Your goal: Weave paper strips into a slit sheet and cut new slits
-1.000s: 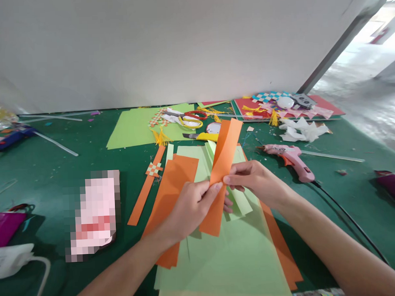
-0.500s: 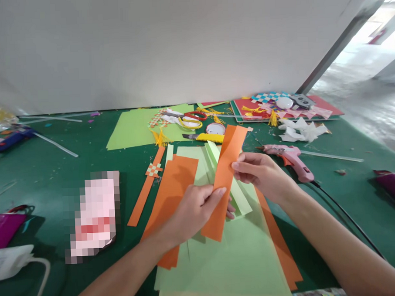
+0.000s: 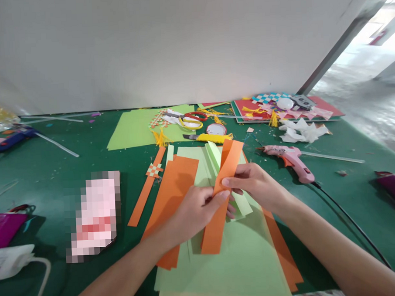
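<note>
Strip of orange paper (image 3: pixel 215 223): was held at centre, seemingly raised just above the pale stack, leaning toward 1 o'clock, with the upper end apparently folded or curled lengthwise.
Paper feel: looked very light, springy along the length, easy to crease or dent.
Edges: seemed best taken hold of near mid-length, with flat thumb pressure rather than a hard squeeze.
Left hand (image 3: pixel 195 207): was clamped on the middle from 8 o'clock, thumb on the front, fingertips showing past the opposite edge.
Right hand (image 3: pixel 256 182): pinched just above from 3 o'clock, thumb on the front; could not tell the exact fingertip contact behind.
Pale green sheets (image 3: pixel 228 264): lay underneath, spreading toward 6 o'clock.
Orange sheets (image 3: pixel 173 188): lay at 9 o'clock, near.
Yellow cutter (image 3: pixel 213 137): lay at 12 o'clock, beyond the upper end.
Pink glue gun (image 3: pixel 291 158): lay at 2 o'clock, well apart.
</note>
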A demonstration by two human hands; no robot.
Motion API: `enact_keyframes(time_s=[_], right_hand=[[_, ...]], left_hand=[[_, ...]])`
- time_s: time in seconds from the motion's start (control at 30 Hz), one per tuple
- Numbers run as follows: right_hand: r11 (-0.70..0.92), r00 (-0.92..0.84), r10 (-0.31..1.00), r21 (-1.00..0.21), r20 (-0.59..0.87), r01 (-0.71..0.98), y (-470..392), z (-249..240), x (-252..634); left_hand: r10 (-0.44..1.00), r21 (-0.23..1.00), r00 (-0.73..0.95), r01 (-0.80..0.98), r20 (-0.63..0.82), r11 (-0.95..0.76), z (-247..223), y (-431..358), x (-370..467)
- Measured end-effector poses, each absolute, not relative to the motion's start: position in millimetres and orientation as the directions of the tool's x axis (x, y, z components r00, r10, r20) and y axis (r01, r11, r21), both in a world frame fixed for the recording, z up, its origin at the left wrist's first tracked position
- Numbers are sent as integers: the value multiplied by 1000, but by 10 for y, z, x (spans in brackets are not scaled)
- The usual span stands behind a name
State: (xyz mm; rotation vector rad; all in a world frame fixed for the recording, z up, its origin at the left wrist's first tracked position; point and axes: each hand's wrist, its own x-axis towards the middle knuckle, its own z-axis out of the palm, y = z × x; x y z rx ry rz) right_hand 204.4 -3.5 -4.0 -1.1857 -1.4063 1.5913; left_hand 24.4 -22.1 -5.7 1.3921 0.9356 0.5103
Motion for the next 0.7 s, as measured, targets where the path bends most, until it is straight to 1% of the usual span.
enact_keyframes(time_s=[0.17,0.33,0.5,0.7], right_hand=[[-156,-353,918,-983,-180,96,-42,-26,2033],[-145,-403,896,-980,-188,136,-30,-19,2061],[-173,-355,916,-983,-186,66,-26,-51,2064],[-162,-215,965,-986,-150,-36,34,-24,2160]], left_hand=[[798,967,547,177,-253,185,-74,-218,254],[840,981,508,136,-190,139,-59,-204,246],[830,976,514,138,-216,169,-53,-203,237],[776,975,590,118,-222,189,-35,-212,254]])
